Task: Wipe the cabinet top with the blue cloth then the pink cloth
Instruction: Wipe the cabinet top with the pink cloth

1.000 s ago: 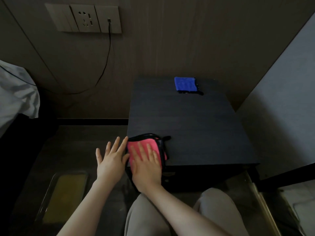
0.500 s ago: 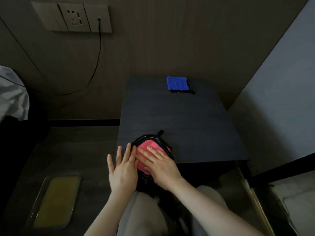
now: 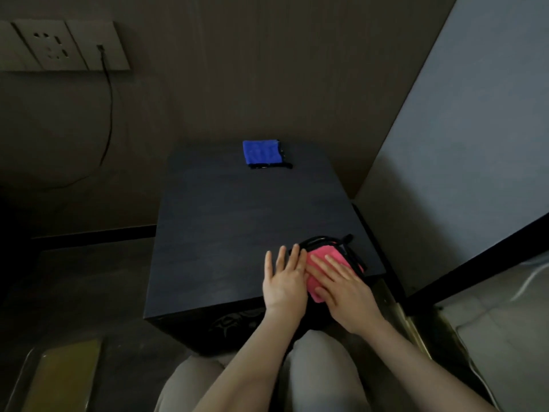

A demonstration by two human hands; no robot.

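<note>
The dark cabinet top (image 3: 237, 227) fills the middle of the view. A folded blue cloth (image 3: 263, 153) with black trim lies alone at its far edge. Near the front right corner sits the pink cloth (image 3: 326, 253), also black-trimmed. My right hand (image 3: 344, 292) lies flat on the pink cloth and presses it down, covering most of it. My left hand (image 3: 285, 283) rests flat on the cabinet top just left of the cloth, fingers straight, its index finger touching the cloth's edge.
A socket plate (image 3: 59, 44) on the back wall has a black cable (image 3: 108, 114) hanging down to the left. A grey wall panel (image 3: 475, 144) stands close on the cabinet's right. A yellowish tray (image 3: 62, 379) lies on the floor at lower left.
Both hands and the pink cloth have slid from the front left corner of the cabinet top across to the front right. The blue cloth stays where it was.
</note>
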